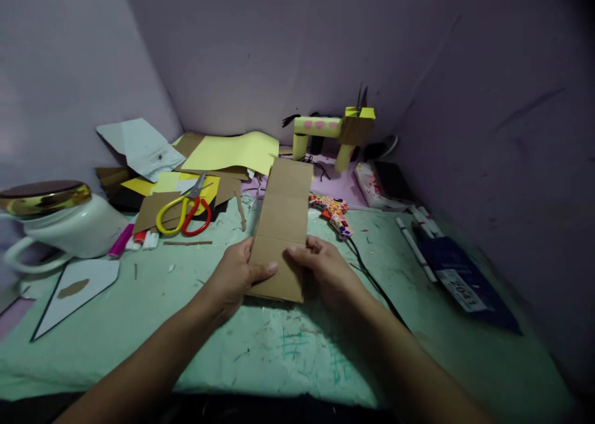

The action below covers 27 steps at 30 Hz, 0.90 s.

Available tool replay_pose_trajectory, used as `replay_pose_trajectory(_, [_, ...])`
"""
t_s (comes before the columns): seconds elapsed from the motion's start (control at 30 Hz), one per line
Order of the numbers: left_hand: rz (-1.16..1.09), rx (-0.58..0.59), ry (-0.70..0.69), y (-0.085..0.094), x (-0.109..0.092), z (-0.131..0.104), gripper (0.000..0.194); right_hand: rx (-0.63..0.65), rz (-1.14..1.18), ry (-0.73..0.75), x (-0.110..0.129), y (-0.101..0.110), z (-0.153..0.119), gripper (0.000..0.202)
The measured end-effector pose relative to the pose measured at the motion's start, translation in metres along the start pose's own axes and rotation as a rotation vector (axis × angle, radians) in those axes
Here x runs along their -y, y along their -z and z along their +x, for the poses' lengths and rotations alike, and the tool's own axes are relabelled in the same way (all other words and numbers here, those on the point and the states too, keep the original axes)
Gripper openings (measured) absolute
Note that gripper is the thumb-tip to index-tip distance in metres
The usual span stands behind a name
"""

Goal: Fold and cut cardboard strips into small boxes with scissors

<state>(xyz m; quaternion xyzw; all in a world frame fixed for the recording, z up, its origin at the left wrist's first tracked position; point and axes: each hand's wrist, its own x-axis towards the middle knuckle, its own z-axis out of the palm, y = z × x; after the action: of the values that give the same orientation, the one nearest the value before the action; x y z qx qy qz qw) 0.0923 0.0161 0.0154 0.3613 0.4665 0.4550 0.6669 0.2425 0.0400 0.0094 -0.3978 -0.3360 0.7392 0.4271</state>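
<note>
Pinching a creased cardboard strip (283,219) by opposite long edges, the left grip (235,276) and the right grip (328,268) hold it over the bench (218,365); a patterned glue gun (335,208) lies beyond the right, scissors (196,190) beyond the left.

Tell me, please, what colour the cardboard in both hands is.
The cardboard is light brown, as the head view shows.
</note>
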Motion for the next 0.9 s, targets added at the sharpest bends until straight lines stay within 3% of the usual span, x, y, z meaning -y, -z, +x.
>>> replay_pose_trajectory(0.13, [0.007, -0.02, 0.097, 0.007, -0.002, -0.005, 0.06, 0.075, -0.057, -0.094, -0.009, 0.002, 0.002, 0.04])
replay_pose_trajectory(0.3, [-0.019, 0.032, 0.192, 0.012, -0.001, -0.01, 0.064, 0.096, -0.08, -0.155, -0.011, 0.006, 0.007, 0.03])
replay_pose_trajectory(0.9, [0.058, 0.02, 0.203, 0.011, 0.001, -0.01, 0.057, 0.133, -0.188, -0.149, -0.008, 0.005, 0.007, 0.025])
